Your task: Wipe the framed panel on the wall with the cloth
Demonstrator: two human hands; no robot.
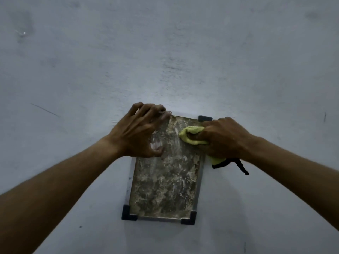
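The yellow cloth (190,137) is held bunched in the closed grip of the right hand (225,138), against the upper right of the framed panel (165,180), whose long axis runs downward from there. Its upper-left corner is clasped by the left hand (139,131).

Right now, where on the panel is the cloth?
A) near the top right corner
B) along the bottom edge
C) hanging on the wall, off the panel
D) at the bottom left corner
A: the right hand holds the bunched cloth against the panel just below its top right corner.
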